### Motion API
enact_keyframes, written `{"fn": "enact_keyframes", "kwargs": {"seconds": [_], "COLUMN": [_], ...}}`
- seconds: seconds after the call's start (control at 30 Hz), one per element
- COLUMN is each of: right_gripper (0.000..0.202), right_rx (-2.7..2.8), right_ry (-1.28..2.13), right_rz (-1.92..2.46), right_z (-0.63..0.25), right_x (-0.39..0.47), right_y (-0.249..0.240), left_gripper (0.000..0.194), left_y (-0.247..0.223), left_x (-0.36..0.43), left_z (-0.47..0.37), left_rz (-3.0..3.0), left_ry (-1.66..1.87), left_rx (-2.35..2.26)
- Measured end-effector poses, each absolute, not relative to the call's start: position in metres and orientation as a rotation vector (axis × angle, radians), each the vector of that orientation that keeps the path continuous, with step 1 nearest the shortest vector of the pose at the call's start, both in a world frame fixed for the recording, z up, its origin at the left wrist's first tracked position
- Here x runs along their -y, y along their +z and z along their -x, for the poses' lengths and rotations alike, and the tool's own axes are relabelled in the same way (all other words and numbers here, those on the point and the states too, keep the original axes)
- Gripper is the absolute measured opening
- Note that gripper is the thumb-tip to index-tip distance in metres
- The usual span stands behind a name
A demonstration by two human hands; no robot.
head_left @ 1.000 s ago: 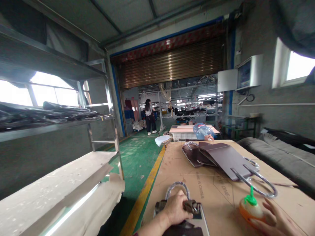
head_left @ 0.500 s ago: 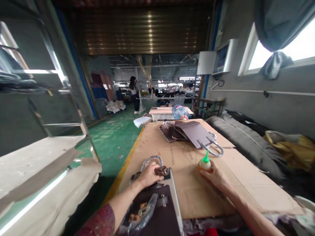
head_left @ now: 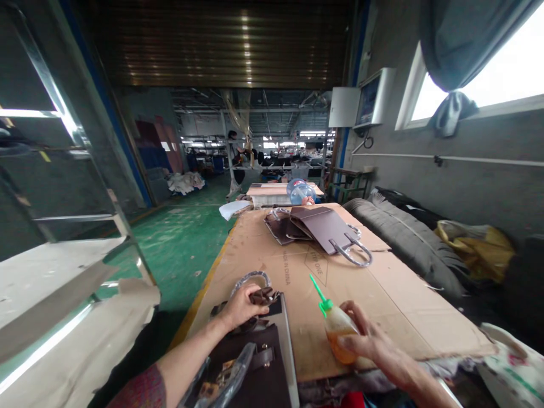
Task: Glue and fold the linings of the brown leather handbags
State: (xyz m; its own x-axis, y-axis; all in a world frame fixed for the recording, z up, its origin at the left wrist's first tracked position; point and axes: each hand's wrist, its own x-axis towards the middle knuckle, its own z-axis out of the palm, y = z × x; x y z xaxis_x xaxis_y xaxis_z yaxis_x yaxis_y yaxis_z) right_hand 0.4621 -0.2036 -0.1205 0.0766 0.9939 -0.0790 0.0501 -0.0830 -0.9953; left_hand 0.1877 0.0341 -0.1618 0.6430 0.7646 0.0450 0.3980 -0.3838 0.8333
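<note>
In the head view a dark brown handbag lies at the near edge of the table, with metal fittings and plastic-wrapped handles. My left hand is closed on a bunched brown strap piece at the bag's far edge. One wrapped handle arches just beyond that hand. To the right, my right hand grips a squeeze bottle of amber liquid. Its green nozzle tilts up and to the left, towards the bag but apart from it.
Cardboard covers the table. Farther along it lie brown bag pieces with wrapped handles. A blue water jug rests on its side beyond. Metal shelving stands left, grey fabric rolls lie right, and a person is far back.
My right hand has brought the bottle nearer to me and tipped it from upright towards the left. My left hand keeps its hold on the strap piece. The whole view has shifted slightly.
</note>
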Motion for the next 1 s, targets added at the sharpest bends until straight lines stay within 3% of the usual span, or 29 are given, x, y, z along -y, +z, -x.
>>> {"fn": "enact_keyframes", "kwargs": {"seconds": [0.3,0.77,1.0], "right_gripper": [0.048,0.056,0.078], "right_rx": [0.675,0.55,0.795], "right_ry": [1.461,1.38,1.25], "right_rz": [1.112,1.064,1.213], "right_z": [-0.443,-0.437,-0.446], "right_x": [0.233,0.227,0.226], "right_y": [-0.119,-0.136,-0.131], "left_gripper": [0.028,0.024,0.03], "left_y": [-0.152,-0.153,-0.157], "left_x": [-0.021,-0.019,-0.021], "left_z": [-0.182,-0.18,-0.181], "left_rz": [-1.925,-1.974,-1.918], "left_ry": [0.372,0.398,0.39], "left_rx": [-0.742,-0.735,-0.734]}}
